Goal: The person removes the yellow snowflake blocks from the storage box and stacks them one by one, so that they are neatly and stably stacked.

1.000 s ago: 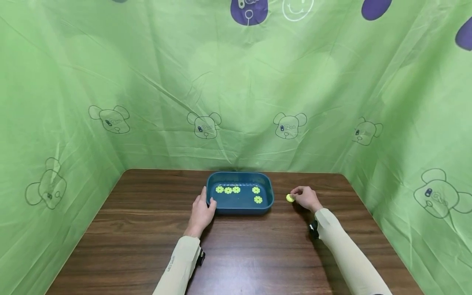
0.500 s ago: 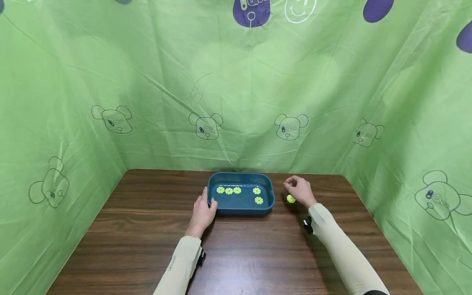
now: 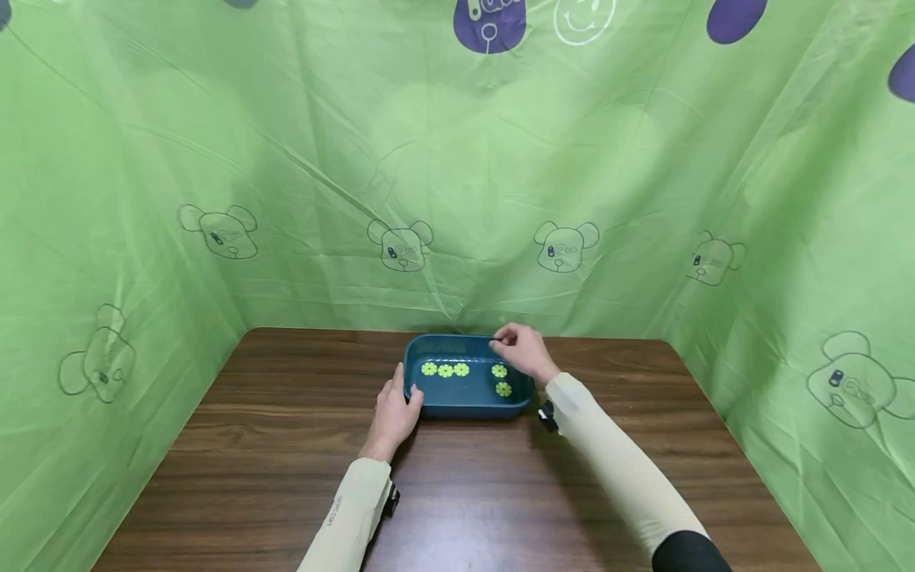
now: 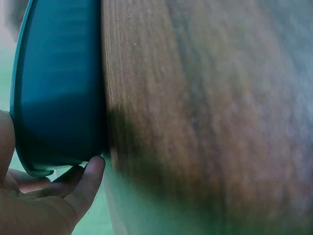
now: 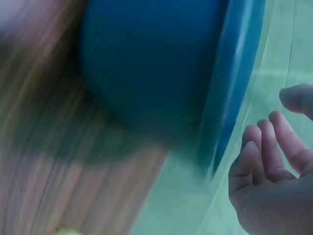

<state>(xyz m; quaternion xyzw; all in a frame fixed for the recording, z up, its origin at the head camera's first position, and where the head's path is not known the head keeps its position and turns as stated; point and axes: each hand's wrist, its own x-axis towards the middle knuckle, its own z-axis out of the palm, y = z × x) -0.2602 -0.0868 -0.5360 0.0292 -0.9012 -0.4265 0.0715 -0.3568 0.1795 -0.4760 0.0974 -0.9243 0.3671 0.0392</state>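
A dark blue tray (image 3: pixel 465 397) stands at the back of the table, with several yellow flower-shaped pieces (image 3: pixel 445 370) lying flat on its floor. My left hand (image 3: pixel 391 413) holds the tray's left front corner; the left wrist view shows its thumb (image 4: pixel 5 139) at the rim and its fingers (image 4: pixel 90 178) against the outer side. Over the tray's right back part hovers my right hand (image 3: pixel 525 349), thumb and index finger bent toward each other. In the right wrist view a gap shows between thumb (image 5: pixel 296 98) and fingers (image 5: pixel 283 132), with nothing visible between them.
A brown wooden table (image 3: pixel 457 485) bears the tray. Green cloth (image 3: pixel 457 278) with bear drawings hangs along the back and both sides. A small yellowish thing (image 5: pixel 68 232) is cut off at the bottom of the right wrist view.
My right hand has moved left, from beside a yellow piece on the table right of the tray to above the tray. My left hand has stayed at the tray's corner.
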